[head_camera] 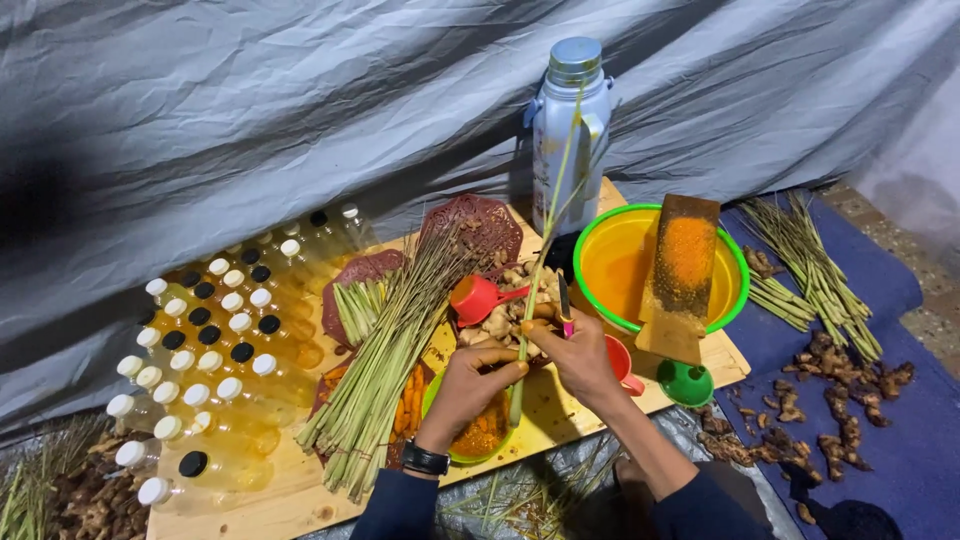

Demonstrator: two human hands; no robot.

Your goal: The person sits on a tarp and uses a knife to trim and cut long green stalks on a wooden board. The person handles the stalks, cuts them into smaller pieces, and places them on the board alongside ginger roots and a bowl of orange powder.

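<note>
Now, at the desk [300, 500]: a wooden board on the ground carries everything, a grey tarp behind it.
Left hand [478, 375]: closed around the lower end of a long lemongrass stalk [545, 235], holding it upright over the board.
Right hand [577, 352]: clamped on a small knife [564, 300] with a pink handle, blade up against the stalk; both hands sit close together.
Stalk: rises from the hands past a red scoop [478, 297] and up in front of a tall flask [570, 130].
Done, by my reading: a thick bundle of trimmed stalks [385, 370] lies just left of the hands, and rows of capped bottles [215, 340] of yellow liquid fill the left side.
Left, by my reading: more untrimmed stalks [810, 265] lie on the blue cloth, well apart, with loose ginger roots [840, 400] near them.
Nearby: a yellow bowl [610, 260] with a stained grater board [683, 275] leaning in it, and a green funnel [686, 383] below.
</note>
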